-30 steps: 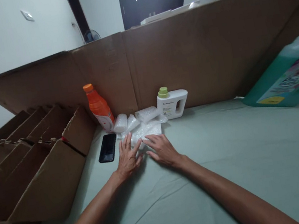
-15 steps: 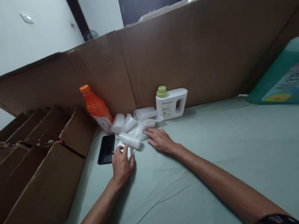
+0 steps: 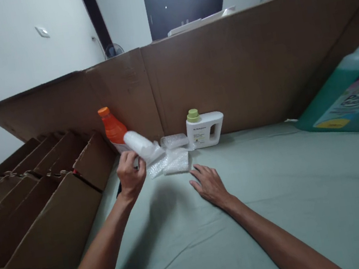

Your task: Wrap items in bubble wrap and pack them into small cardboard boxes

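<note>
My left hand (image 3: 131, 172) is raised off the sheet, its fingers pinched on a piece of bubble wrap (image 3: 140, 144) that sticks up and away from it. More bubble wrap (image 3: 176, 161) lies in a loose pile just beyond, some flat and some rolled. My right hand (image 3: 210, 184) rests on the sheet with fingers apart, close to the pile's right edge and holding nothing. A black phone (image 3: 118, 189) is mostly hidden behind my left hand and wrist. An orange bottle (image 3: 113, 128) stands behind the held wrap, its lower part covered.
A white jug with a green cap (image 3: 205, 130) stands right of the pile, against a cardboard wall (image 3: 240, 69). At left is a divided cardboard box (image 3: 52, 220). A large bottle of green liquid (image 3: 338, 94) leans at far right. A pale green sheet (image 3: 281, 209) covers the surface.
My left hand has lifted and moved up and left with bubble wrap in its fingers. The pile has spread out. My right hand has drawn back to the right, off the wrap.
</note>
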Tool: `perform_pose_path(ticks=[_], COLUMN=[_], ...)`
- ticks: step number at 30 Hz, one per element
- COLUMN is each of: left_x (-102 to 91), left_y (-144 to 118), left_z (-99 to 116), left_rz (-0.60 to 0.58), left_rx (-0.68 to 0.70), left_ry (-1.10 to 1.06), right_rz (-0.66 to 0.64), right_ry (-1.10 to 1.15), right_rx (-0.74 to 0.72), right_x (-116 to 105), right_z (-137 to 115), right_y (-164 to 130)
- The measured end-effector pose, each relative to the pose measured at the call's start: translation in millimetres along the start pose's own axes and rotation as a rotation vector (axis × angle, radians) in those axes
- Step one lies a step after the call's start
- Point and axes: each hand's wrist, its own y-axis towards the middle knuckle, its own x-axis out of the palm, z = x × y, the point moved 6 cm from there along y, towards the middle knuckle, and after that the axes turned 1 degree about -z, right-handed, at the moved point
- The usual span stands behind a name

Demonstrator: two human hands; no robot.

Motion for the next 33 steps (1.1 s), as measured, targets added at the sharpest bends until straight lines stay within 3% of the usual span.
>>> perform_pose_path(ticks=[4,8,12,14,16,19,21,24,26,28,30,33], left_x=[20.3,49.5,83.1,89.8,83.7,53.1,22.2,-50.8,-102.1,-149.5,-187.0,-212.4], left_y=[47.0,41.3,32.7,36.9,40.6,21.8,-18.1,-102.3,-155.7,-192.5,-205.9,-191.8], left_z=[19.8,38.7,48.5,48.9,49.7,51.6,51.5,36.5,1.2,-43.0,-83.3,-134.0], left_rz=[-0.109,-0.212,-0.438,-0.53,-0.563,-0.519,-0.46,-0.118,0.125,0.327,0.441,0.407], left_rx=[0.014,0.081,0.178,0.173,0.169,0.178,0.204,0.231,0.085,-0.105,-0.222,-0.315], left_ry=[0.074,0.105,0.077,0.068,0.06,0.053,0.018,-0.255,-0.265,-0.104,0.107,0.298], right_rz=[0.025,0.04,0.037,0.042,0.071,0.124,0.133,0.129,0.127,0.13,0.139,0.174], right_ry=[0.001,-0.006,-0.015,-0.011,-0.017,-0.04,-0.048,-0.041,-0.025,-0.005,0.011,0.026], right_rx=[-0.014,-0.007,-0.024,-0.04,-0.052,-0.075,-0.094,-0.106,-0.105,-0.107,-0.101,-0.074], right_x=[-1.6,-2.6,-1.0,-0.1,1.0,4.4,6.8,7.6,7.0,6.1,4.8,0.6], right_z=[0.3,2.2,2.0,2.4,4.6,8.7,10.3,12.9,15.3,15.9,12.3,-4.9], right_y=[-0.7,-0.6,0.3,-0.1,0.9,5.9,9.3,12.3,14.6,18.5,23.9,33.6])
